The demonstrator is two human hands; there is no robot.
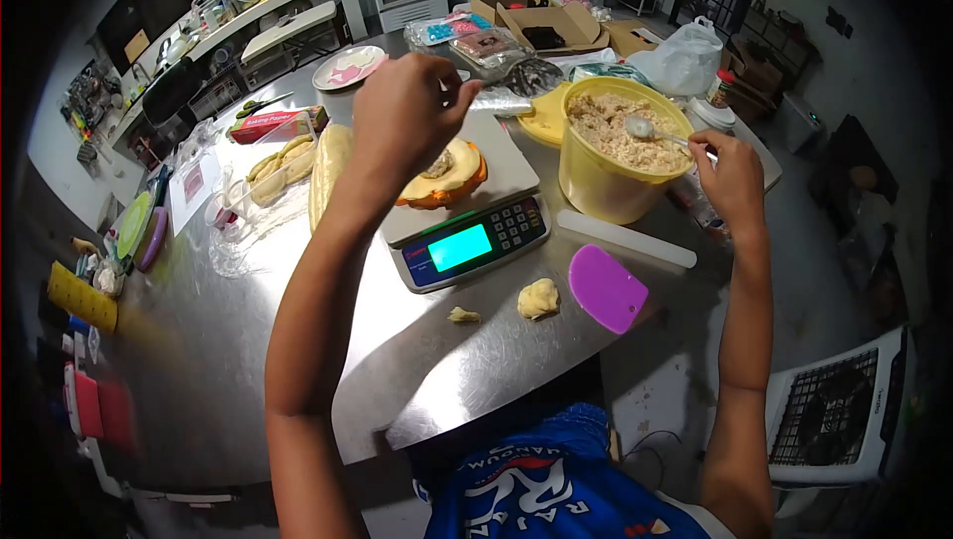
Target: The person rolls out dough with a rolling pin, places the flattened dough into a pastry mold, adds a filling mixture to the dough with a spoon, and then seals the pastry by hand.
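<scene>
My right hand (733, 174) holds the handle of a spoon (647, 129), whose bowl rests on the crumbly filling (617, 138) inside a yellow tub (604, 182). Raised over the scale (475, 236), my left hand (422, 102) has its fingers curled, and what they hold, if anything, is hidden. Partly behind my left wrist, an orange mould (467, 192) lined with pale dough (462, 170) sits on the scale's plate, with some filling in its middle. A dough lump (538, 299) and a smaller piece (463, 315) lie in front of the scale.
A purple scraper (608, 289) and a white rolling bar (625, 238) lie near the tub. On the left are a container of dough (283, 167), a long wrapped dough (331, 167) and a baking paper box (280, 124). Bags and cardboard boxes (556, 28) stand behind.
</scene>
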